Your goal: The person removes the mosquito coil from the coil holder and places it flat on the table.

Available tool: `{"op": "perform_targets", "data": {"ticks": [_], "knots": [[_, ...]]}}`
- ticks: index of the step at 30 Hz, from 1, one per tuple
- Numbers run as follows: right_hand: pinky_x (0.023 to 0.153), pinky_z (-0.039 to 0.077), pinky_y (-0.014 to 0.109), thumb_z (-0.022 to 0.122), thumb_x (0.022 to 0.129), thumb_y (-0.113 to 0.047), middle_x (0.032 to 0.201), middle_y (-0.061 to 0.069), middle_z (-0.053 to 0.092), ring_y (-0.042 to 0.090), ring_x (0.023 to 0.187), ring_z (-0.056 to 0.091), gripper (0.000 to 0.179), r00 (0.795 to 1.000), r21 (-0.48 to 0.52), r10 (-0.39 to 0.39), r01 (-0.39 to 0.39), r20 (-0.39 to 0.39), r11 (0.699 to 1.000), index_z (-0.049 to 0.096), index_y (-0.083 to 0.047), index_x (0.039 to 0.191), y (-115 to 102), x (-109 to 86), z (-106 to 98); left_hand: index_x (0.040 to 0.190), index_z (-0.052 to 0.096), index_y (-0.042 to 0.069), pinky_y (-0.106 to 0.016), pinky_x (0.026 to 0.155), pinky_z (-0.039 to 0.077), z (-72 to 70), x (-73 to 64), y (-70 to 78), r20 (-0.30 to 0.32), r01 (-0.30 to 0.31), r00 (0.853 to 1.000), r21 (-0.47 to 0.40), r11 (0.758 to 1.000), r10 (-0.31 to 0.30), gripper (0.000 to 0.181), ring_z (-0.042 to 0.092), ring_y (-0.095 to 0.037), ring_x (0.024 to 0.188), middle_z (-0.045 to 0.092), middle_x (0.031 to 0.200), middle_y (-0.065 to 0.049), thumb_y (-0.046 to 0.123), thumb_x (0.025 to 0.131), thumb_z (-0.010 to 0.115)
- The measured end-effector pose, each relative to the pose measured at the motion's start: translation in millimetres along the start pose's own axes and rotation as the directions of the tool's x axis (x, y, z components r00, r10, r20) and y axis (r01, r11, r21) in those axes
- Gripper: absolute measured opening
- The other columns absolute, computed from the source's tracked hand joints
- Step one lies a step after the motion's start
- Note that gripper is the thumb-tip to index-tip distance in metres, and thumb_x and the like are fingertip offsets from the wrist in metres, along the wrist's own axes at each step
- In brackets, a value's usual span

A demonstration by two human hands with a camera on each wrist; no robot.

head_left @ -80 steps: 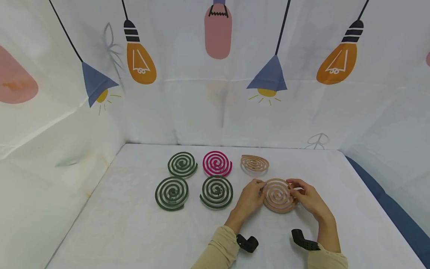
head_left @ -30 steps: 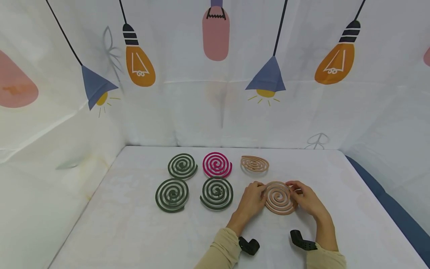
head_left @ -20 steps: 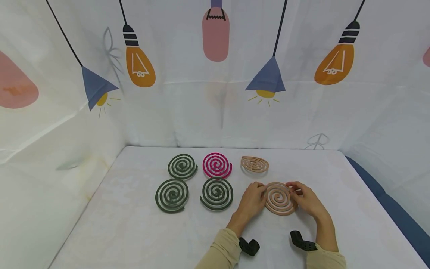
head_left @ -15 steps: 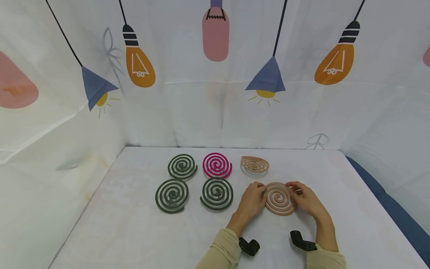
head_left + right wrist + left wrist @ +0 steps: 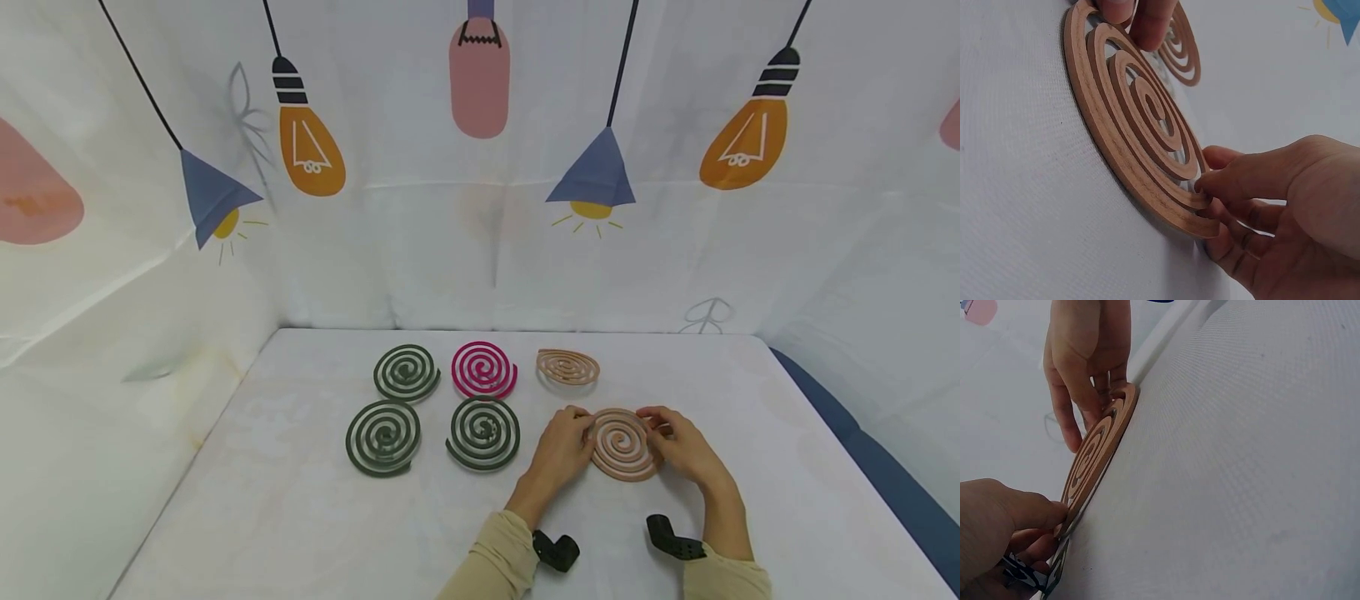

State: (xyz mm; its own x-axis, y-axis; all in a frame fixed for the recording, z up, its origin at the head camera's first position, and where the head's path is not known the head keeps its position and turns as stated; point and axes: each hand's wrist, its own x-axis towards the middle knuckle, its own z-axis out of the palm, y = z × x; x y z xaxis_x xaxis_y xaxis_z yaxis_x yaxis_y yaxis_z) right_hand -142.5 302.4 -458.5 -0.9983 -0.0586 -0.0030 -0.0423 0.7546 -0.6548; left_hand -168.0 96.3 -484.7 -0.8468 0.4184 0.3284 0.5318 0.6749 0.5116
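Both hands hold a tan mosquito coil (image 5: 624, 446) low over the white table, one at each side. My left hand (image 5: 561, 443) pinches its left rim; in the left wrist view the left thumb (image 5: 1047, 512) lies on the upper face. My right hand (image 5: 686, 446) grips the opposite rim, and in the right wrist view its thumb and fingers (image 5: 1254, 175) meet the coil's edge. Whether the coil touches the table, I cannot tell. Left of the hands lies a dark green coil (image 5: 483, 432), and behind them a second tan coil (image 5: 567, 367), bowed out of flat.
A magenta coil (image 5: 483, 369) lies at the back, close against the green one before it. Two more green coils, a rear one (image 5: 407, 372) and a front one (image 5: 383, 438), lie further left. A white printed curtain (image 5: 420, 233) stands behind the table (image 5: 300, 517).
Since the oldest frame the held coil has shifted a little right, and its windings look turned. In the last second hands and coil have barely moved; the head view tilted slightly.
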Motion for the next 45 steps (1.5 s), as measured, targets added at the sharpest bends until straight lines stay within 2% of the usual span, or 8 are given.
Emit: {"op": "perform_targets", "data": {"ticks": [6,16,29,38,45], "knots": [[0.074,0.045,0.035,0.052,0.089,0.002,0.1,0.017,0.057,0.028,0.092,0.057,0.032,1.0,0.0,-0.004,0.004,-0.002,1.0,0.055,0.004,0.121,-0.6,0.9,-0.1,0.109,0.071,0.006,-0.02,0.076,0.045,-2.8,-0.6,0.7,-0.035,-0.033,0.999,-0.008,0.999,0.033,0.029,0.057,-0.014,0.091,0.064,0.104,-0.004,0.01,0.08,0.07],[0.073,0.044,0.034,0.052,0.089,0.001,0.1,0.016,0.056,0.027,0.091,0.055,0.032,1.0,-0.013,0.008,-0.008,0.007,1.0,0.055,0.004,0.121,0.6,1.2,1.6,0.112,0.07,0.01,-0.018,0.077,0.044,0.1,1.2,0.0,0.035,0.021,0.999,-0.007,1.0,-0.021,0.029,0.056,-0.011,0.094,0.063,0.109,-0.001,0.012,0.083,0.069],[0.066,0.042,0.026,0.055,0.089,0.002,0.096,0.015,0.057,0.02,0.085,0.053,0.03,1.0,-0.021,-0.008,0.009,0.003,1.0,0.056,0.006,0.118,-1.5,2.4,0.4,0.111,0.07,0.01,-0.017,0.074,0.043,-2.6,1.6,0.3,0.034,0.005,0.999,-0.012,1.0,-0.004,0.029,0.055,-0.01,0.091,0.064,0.107,-0.001,0.012,0.083,0.068],[0.069,0.042,0.029,0.052,0.09,-0.001,0.097,0.015,0.057,0.02,0.086,0.052,0.029,1.0,-0.036,0.005,-0.005,0.003,0.999,0.057,0.005,0.118,1.5,4.2,1.8,0.113,0.069,0.01,-0.017,0.074,0.044,-3.6,1.7,0.9,0.04,0.008,0.999,-0.012,1.0,-0.008,0.03,0.057,-0.011,0.092,0.064,0.107,-0.001,0.012,0.083,0.067],[0.069,0.043,0.03,0.051,0.092,-0.004,0.097,0.015,0.059,0.02,0.086,0.053,0.028,1.0,-0.009,0.011,-0.011,0.006,1.0,0.056,0.005,0.118,-0.2,3.4,0.9,0.113,0.069,0.014,-0.014,0.062,0.038,-4.7,1.9,0.3,0.029,0.036,0.999,-0.06,0.998,-0.034,0.027,0.052,-0.005,0.082,0.063,0.102,0.002,0.014,0.086,0.064]]}}
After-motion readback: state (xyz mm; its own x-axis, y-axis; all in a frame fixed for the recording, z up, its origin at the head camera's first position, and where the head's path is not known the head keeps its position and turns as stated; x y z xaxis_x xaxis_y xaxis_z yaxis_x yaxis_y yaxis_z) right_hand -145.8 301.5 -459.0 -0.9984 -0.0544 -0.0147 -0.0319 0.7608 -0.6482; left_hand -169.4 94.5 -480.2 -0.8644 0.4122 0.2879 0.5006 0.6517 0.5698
